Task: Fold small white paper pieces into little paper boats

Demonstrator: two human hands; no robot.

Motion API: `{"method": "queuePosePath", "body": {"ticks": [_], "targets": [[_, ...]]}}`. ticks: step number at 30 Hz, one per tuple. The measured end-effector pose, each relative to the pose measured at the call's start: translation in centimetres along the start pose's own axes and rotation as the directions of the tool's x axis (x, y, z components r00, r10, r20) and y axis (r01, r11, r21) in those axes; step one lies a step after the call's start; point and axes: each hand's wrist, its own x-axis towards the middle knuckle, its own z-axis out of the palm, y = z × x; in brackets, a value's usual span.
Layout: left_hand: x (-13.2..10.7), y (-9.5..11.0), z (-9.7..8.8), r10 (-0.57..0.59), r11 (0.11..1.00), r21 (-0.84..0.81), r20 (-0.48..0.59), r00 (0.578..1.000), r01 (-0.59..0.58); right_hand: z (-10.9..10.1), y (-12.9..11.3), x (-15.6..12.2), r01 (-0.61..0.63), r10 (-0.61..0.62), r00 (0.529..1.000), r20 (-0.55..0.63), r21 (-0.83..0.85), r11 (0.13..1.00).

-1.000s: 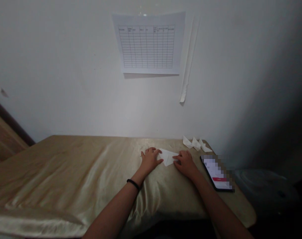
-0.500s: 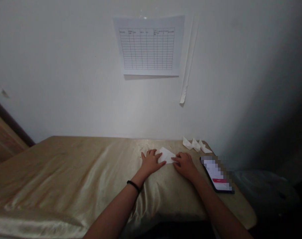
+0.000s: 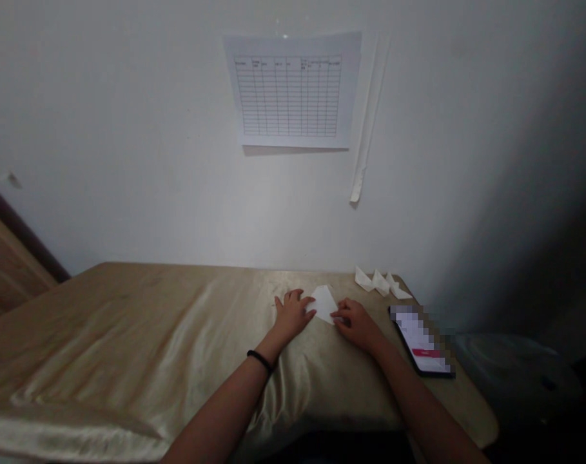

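A small white folded sheet of paper [image 3: 324,304] lies on the satin-like cloth, its top narrower than its middle. My left hand [image 3: 291,314], with a black band at the wrist, rests at the paper's left side. Its fingers are spread, and the thumb and index fingertip touch the paper's edge. From the other side, my right hand [image 3: 354,321] has its thumb and index finger together at the lower right corner of the paper. The remaining right fingers are curled.
Three small folded paper boats [image 3: 380,282] stand at the back right by the wall. A phone [image 3: 421,345] with a lit, partly blurred screen lies right of my right forearm. The gold cloth [image 3: 142,335] has wrinkles. A printed table sheet [image 3: 293,96] hangs on the wall.
The paper has turned, so its narrow end now points away from me and its right corner sits lower. My left thumb has drawn in closer to the index finger.
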Motion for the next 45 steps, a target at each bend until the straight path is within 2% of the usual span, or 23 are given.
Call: {"method": "queuePosePath", "body": {"ticks": [5, 12, 17, 21, 24, 27, 31, 39, 45], "targets": [[-0.1, 0.0, -0.2, -0.024, 1.0, 0.012, -0.028, 0.999, 0.025, -0.2, -0.3, 0.1, 0.055, -0.055, 0.998, -0.002, 0.009, 0.998], [-0.1, -0.6, 0.2, -0.046, 0.998, 0.033, -0.136, 0.99, 0.05, -0.2, 0.0, 0.0, 0.117, -0.119, 0.993, 0.01, 0.087, 0.989], [0.2, -0.9, 0.7, -0.009, 1.0, 0.004, -0.075, 0.997, 0.009, -0.1, -0.5, -0.2, 0.105, -0.116, 0.993, 0.034, 0.234, 0.967], [0.2, -0.8, 0.7, 0.038, 0.999, 0.008, 0.0, 0.999, -0.038, 0.1, -0.6, 0.0, 0.074, -0.071, 0.997, -0.022, 0.267, 0.961], [0.1, -0.7, 0.5, 0.057, 0.998, 0.011, 0.053, 0.997, -0.058, 0.2, -0.1, 0.2, 0.041, -0.022, 0.996, -0.082, 0.239, 0.97], [0.0, -0.6, 0.2, 0.1, 0.995, 0.009, 0.085, 0.991, -0.101, 0.4, 0.4, 0.2, 0.015, -0.003, 0.998, -0.069, 0.181, 0.983], [0.0, -0.5, 0.1, 0.142, 0.99, 0.012, 0.055, 0.988, -0.143, 0.5, 0.3, 0.0, 0.017, -0.018, 1.0, 0.008, 0.085, 0.996], [0.4, -0.4, 0.4, 0.134, 0.991, -0.008, -0.041, 0.99, -0.135, 0.3, -0.5, -0.1, 0.047, -0.043, 0.998, 0.044, -0.075, 0.996], [0.7, -0.4, 0.0, 0.231, 0.97, -0.08, -0.01, 0.973, -0.231, 0.6, -0.2, -0.2, 0.099, -0.092, 0.994, 0.065, -0.107, 0.989]]}}
